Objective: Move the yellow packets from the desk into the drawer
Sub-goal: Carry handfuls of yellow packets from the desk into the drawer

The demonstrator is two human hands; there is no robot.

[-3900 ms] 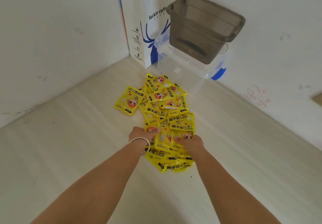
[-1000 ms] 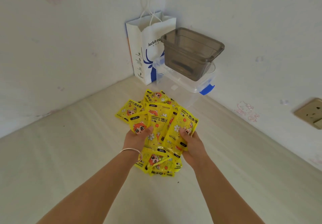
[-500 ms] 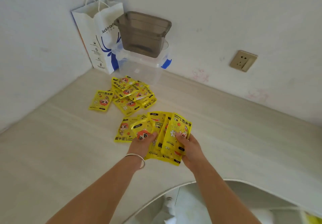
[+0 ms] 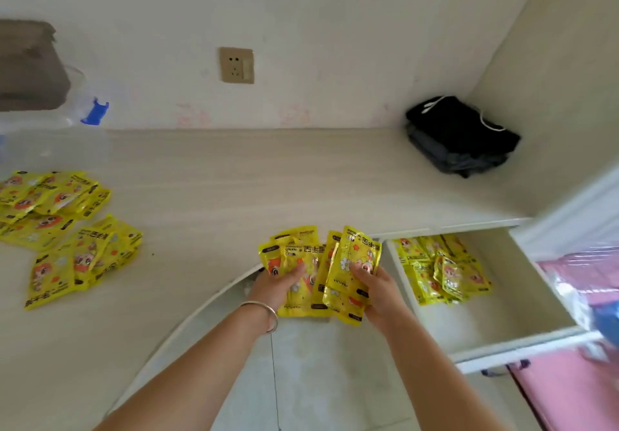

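Both hands — left hand (image 4: 279, 285), right hand (image 4: 376, 288) — grip a fanned bunch of packets (image 4: 321, 270), just left of the open drawer (image 4: 495, 323).

A home room; built-in desk (image 4: 268, 176), wall socket (image 4: 236, 65), folded clothes (image 4: 460, 136).

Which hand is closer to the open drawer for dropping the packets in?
The right hand. It grips the packets right beside the open drawer; the left hand is farther away.

Held packets (image 4: 321, 273): yellow fanned bunch, near centre, lifted.
Desk packets (image 4: 63, 229): loose pile, far left.
Drawer (image 4: 495, 316): open, right, packets (image 4: 442, 270) inside.
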